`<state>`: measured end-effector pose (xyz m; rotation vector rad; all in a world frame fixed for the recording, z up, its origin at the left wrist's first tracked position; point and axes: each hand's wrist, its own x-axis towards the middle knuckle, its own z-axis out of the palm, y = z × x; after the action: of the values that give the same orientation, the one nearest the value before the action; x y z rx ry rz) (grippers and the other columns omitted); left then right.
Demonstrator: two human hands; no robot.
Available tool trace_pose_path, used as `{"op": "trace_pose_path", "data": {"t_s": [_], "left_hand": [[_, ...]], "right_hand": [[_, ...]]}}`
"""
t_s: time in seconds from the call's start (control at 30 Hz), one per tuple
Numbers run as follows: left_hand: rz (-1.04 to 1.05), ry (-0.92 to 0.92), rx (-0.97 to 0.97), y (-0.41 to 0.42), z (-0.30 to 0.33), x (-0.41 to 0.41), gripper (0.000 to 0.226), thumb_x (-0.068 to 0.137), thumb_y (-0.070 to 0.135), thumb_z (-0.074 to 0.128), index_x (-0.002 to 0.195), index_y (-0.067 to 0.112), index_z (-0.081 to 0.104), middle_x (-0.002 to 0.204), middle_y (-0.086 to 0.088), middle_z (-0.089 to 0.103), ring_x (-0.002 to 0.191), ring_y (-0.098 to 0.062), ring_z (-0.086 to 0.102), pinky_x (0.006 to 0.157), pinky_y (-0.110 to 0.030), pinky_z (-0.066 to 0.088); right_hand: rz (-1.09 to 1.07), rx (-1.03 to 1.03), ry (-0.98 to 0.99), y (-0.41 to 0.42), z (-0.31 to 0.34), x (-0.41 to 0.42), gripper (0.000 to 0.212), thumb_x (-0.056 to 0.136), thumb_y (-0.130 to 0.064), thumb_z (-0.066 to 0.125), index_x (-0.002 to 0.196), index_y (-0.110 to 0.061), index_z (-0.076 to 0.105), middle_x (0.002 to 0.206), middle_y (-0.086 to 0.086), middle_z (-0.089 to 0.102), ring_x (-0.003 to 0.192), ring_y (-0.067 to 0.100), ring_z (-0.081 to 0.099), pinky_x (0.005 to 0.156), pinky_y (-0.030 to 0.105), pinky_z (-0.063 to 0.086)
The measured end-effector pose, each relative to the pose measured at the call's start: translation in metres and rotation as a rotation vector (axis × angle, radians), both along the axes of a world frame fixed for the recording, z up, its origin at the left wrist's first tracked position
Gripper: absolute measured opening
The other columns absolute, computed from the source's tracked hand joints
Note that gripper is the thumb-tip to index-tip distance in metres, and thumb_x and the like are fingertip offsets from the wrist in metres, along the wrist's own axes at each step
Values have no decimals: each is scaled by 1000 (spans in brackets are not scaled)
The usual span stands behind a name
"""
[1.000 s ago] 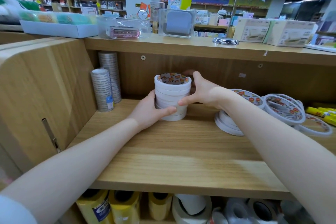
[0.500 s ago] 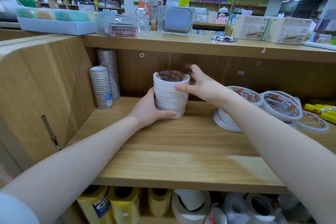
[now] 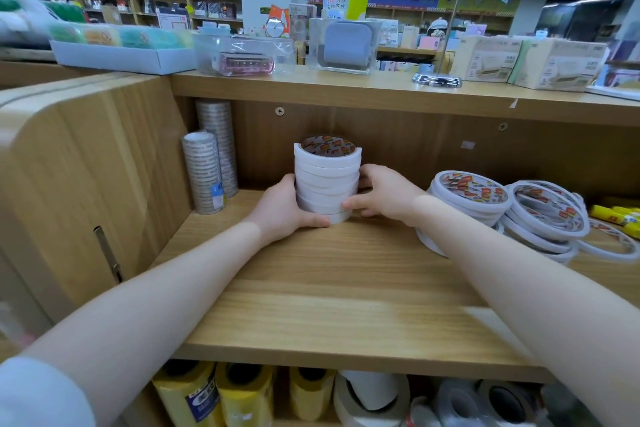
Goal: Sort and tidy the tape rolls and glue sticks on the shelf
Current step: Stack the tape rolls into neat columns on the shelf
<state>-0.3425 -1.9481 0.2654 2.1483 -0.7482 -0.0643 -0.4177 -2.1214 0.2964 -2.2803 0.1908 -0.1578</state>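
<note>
A stack of several white tape rolls (image 3: 327,177) stands upright on the wooden shelf (image 3: 346,288), near its back. My left hand (image 3: 284,206) wraps the stack's lower left side, thumb along the base. My right hand (image 3: 382,192) presses the lower right side, fingers curled round it. To the right lie wider white tape rolls (image 3: 471,196) in loose, leaning piles (image 3: 547,215). Yellow glue sticks (image 3: 616,215) lie at the far right edge.
Two tall wrapped columns of clear tape (image 3: 202,172) stand in the shelf's back left corner by the side panel (image 3: 86,184). The upper shelf (image 3: 381,92) carries boxes and clear cases. Yellow and white rolls (image 3: 242,392) fill the shelf below.
My right hand dropped from the stack's top rim to its lower right side. The left hand stays on the stack's left side. The stack looks straighter.
</note>
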Motion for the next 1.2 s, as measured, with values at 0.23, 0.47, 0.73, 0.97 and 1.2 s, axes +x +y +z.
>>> {"op": "trace_pose_path", "data": {"t_s": [0.23, 0.47, 0.73, 0.97, 1.2], "left_hand": [[11, -18, 31, -8, 4, 10, 86, 57, 33, 87, 127, 10, 42, 127, -1, 53, 115, -16, 50, 85, -22, 38], [141, -193, 581, 3, 19, -16, 67, 74, 59, 64, 120, 14, 45, 114, -3, 56, 106, -22, 53, 77, -33, 47], [-168, -604, 300, -8, 39, -68, 31, 90, 41, 51, 111, 19, 59, 86, 8, 61, 78, -10, 56, 66, -29, 51], [-314, -99, 156, -81, 16, -89, 91, 75, 50, 68, 145, 20, 18, 143, 1, 40, 125, -14, 43, 101, -28, 37], [-287, 152, -34, -127, 14, -105, 98, 58, 38, 85, 138, 24, 31, 125, 12, 51, 113, -5, 50, 93, -22, 40]], "right_hand": [[-42, -46, 31, -2, 2, 9, 53, 78, -21, 74, 123, -9, 48, 127, 5, 52, 100, 21, 62, 76, 40, 59], [-198, -401, -28, 5, 20, -10, 47, 85, -27, 66, 125, -9, 48, 109, 4, 62, 93, 22, 63, 84, 40, 53], [-161, -623, -414, -20, 45, -83, 22, 92, -16, 54, 112, -12, 61, 100, 4, 68, 93, 18, 62, 85, 33, 49], [-120, -655, -177, -75, 29, -122, 28, 95, -29, 48, 117, -15, 60, 107, 0, 61, 93, 11, 51, 76, 22, 34], [133, -778, 28, -105, 36, -130, 31, 87, -36, 62, 112, -18, 59, 85, -14, 49, 89, 11, 47, 72, 26, 32]]}}
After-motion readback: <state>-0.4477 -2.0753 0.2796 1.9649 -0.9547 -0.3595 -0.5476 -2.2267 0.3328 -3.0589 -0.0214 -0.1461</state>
